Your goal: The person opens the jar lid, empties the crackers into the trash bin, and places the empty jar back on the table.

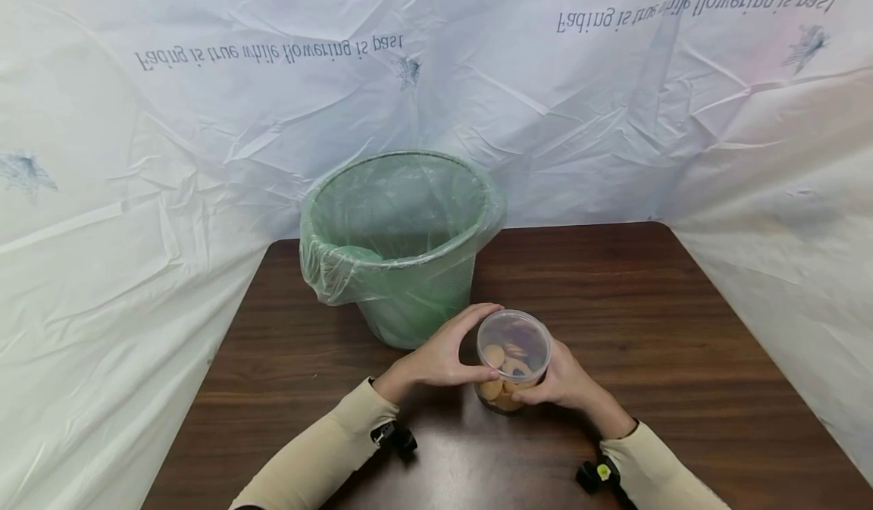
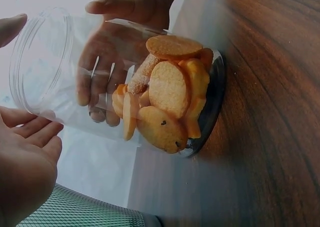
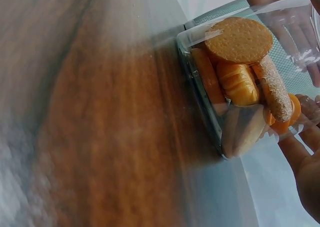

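Observation:
Both hands are at a clear plastic jar [image 1: 513, 339] low over the table, its base right at the tabletop. Several biscuits [image 2: 170, 89] lie in its bottom part: round golden ones, one with dark specks, and a sugar-coated stick [image 3: 276, 89]. My left hand [image 1: 446, 352] spans the jar's upper rim, thumb at the near side and fingers at the far side. On the right, my right hand [image 1: 566, 380] grips the jar's side lower down, thumb in front. The right hand's fingers show through the clear wall in the left wrist view. Dark material shows at the jar's base.
A mesh waste bin [image 1: 470, 279] with a translucent green liner bag [image 1: 341, 267] stands just behind my left hand. The dark wooden table [image 1: 614, 298] carries it. White printed sheeting [image 1: 477, 78] hangs at the back and both sides.

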Tool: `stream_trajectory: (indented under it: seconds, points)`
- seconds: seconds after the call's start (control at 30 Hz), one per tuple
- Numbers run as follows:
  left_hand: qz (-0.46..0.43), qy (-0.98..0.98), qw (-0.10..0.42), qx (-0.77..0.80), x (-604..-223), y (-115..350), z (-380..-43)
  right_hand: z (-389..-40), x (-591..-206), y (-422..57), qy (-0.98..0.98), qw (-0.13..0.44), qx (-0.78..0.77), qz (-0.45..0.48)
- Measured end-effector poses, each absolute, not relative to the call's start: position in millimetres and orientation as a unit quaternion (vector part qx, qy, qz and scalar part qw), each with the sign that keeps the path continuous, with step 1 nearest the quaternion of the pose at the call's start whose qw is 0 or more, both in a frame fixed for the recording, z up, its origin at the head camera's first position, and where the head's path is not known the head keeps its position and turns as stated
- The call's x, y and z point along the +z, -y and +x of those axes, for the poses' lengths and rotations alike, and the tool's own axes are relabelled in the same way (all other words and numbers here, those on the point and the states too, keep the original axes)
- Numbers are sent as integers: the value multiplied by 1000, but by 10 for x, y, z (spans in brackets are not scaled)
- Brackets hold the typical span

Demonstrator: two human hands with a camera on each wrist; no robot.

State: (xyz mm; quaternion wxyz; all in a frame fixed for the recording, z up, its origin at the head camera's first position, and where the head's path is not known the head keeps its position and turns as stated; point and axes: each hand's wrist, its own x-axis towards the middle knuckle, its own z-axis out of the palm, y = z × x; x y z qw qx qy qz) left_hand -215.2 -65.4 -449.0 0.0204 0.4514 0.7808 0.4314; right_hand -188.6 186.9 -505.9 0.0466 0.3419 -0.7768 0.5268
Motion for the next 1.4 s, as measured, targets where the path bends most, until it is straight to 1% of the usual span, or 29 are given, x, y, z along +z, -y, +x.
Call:
stream_trajectory:
  seconds: [0.23, 0.3, 0.43, 0.57, 0.83, 0.93, 1.17, 1.4]
  points:
    - [472, -772, 19, 425, -4512, 657, -2189, -1880, -5047, -1864, 776, 42, 531, 339]
    - [479, -768, 18, 425, -4520, 661, -2200, -1881, -5051, -1863, 775, 49, 529, 342]
    - [484, -760, 30, 433, -4530, 670, -2207, -1875, -5073, -1858, 771, 55, 532, 347]
    - [486, -754, 40, 441, -4545, 671, -2216, -1873, -5083, -1853, 769, 48, 537, 342]
    - [500, -746, 37, 438, -4538, 661, -2252, -1892, -5069, -1861, 776, 56, 525, 345]
    - [503, -742, 36, 441, -4528, 662, -2259, -1878, -5024, -1850, 780, 51, 523, 341]
    - [499, -745, 32, 442, -4561, 653, -2274, -1767, -4749, -1778, 775, 50, 523, 352]
    - [493, -742, 37, 454, -4561, 643, -2271, -1755, -4712, -1783, 784, 42, 520, 335]
